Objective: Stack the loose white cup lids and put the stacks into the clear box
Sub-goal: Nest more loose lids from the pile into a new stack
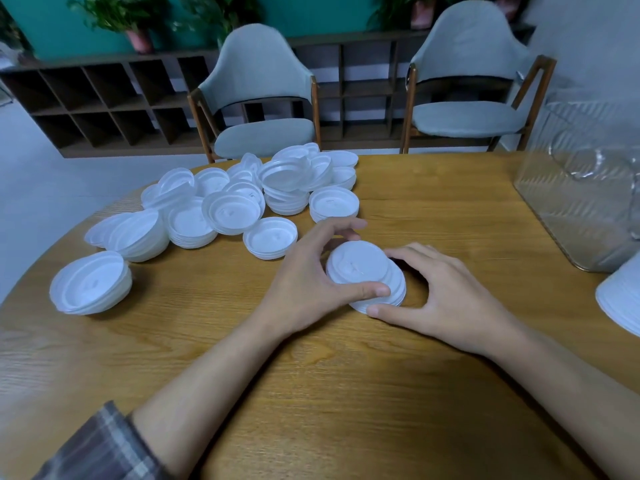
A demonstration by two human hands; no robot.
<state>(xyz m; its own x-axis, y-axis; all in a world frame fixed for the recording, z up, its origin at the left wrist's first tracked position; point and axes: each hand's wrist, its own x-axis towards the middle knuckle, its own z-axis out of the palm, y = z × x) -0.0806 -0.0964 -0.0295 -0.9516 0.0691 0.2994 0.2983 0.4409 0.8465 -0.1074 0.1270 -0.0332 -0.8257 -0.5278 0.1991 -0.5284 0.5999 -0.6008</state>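
Both hands on one small lid stack [360, 265], mid counter [346, 393], just in front of the person. Left hand [308, 275] is clamped on it: thumb curled along the near rim, fingers arched over the far side. Right hand [450, 299] cups the stack's right side, thumb tip touching the low near edge, fingers curled at the far right edge. The stack sits on the wood and leans a bit, top lid shifted left of the ones below.

Loose lid pile [242, 199] is on the far left part of the counter, many lids and short stacks jumbled, some tilted on edge. One short stack [91, 284] sits apart at the left edge, tilted. Another flat stack [334, 204] is just beyond the left hand's fingers.

Clear box [585, 202] stands at the far right, well apart from the hands; contents unclear through the ribbed wall. A white stack [621, 299] pokes in at the right frame edge, near the box.

Plaid sleeve [100, 448] on the left arm. Two grey chairs [258, 81] behind the counter, dark cubby shelf [104, 98] behind them.
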